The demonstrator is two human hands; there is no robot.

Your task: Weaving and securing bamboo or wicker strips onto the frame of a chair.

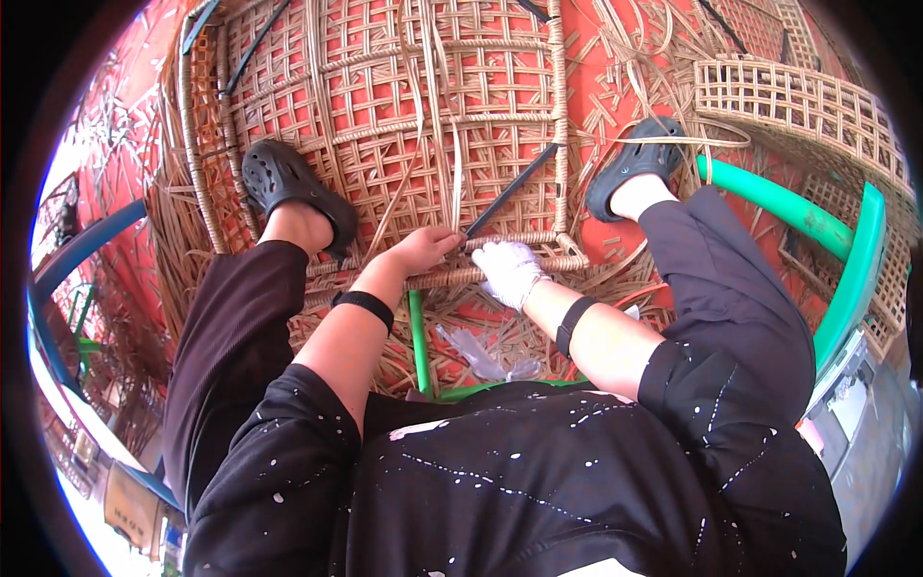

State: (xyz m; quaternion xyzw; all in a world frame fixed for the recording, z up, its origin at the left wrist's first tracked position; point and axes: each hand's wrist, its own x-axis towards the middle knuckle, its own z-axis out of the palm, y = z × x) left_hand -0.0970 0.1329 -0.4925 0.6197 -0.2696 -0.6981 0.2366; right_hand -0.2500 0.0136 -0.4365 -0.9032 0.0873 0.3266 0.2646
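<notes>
A large woven rattan frame [385, 113] with raised sides lies between my feet. My left hand [423, 251], bare, is closed in a pinch at its near side, where a long pale rattan strand [457, 183] comes down to the fingertips. Just to the right, my right hand [510, 273] wears a white glove and has its fingers curled at the same near rim [558, 252]. What those gloved fingers hold is hidden. A dark flat bar [512, 189] slants across the weave, its lower end close to both hands.
Cut rattan pieces [601, 72] litter the red floor. More woven panels [798, 91] stand at the right beside a green tubular frame [784, 207]. My feet in dark clogs [288, 183] flank the work. A blue curved frame [82, 240] is at the left.
</notes>
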